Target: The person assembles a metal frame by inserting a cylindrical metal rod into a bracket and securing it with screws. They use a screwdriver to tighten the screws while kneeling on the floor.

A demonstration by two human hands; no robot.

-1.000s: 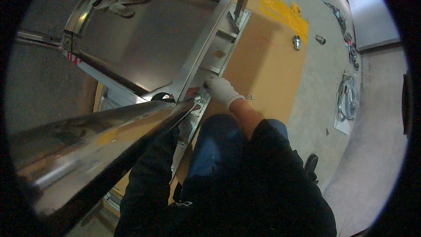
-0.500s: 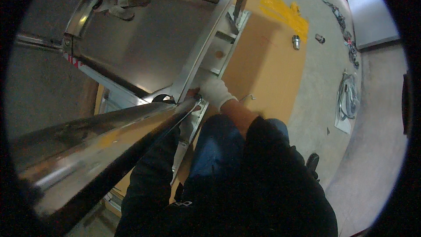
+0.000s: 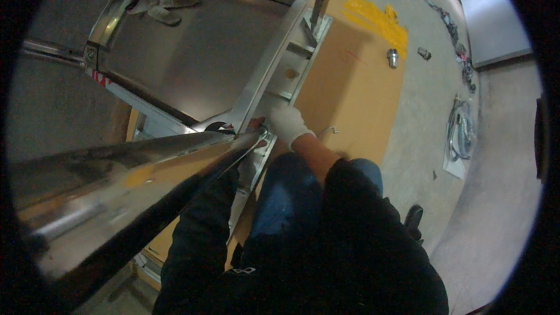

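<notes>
My right hand [image 3: 287,125], in a white work glove, is at the corner of a metal frame [image 3: 259,90]. Its fingers are bent in toward the frame, and what they grip is hidden. Reddish fingertips [image 3: 255,123] show beside the corner; I cannot tell which hand they belong to. A large shiny metal post [image 3: 116,189] slants from the lower left up to this corner. Behind it runs my left sleeve [image 3: 201,221]; my left hand is hidden by the post. A metal panel [image 3: 192,52] fills the frame's left side.
Grey work gloves [image 3: 163,1] lie on the panel. Cardboard [image 3: 344,87] under the frame bears a yellow plastic sheet [image 3: 379,20], a metal fitting [image 3: 393,58] and a bent rod [image 3: 331,130]. Another fitting [image 3: 424,53], a bagged coil [image 3: 461,128] and a chain [image 3: 449,20] lie rightward.
The view has shifted slightly, and the post appears a little lower at the left. My right hand stays at the frame corner.
</notes>
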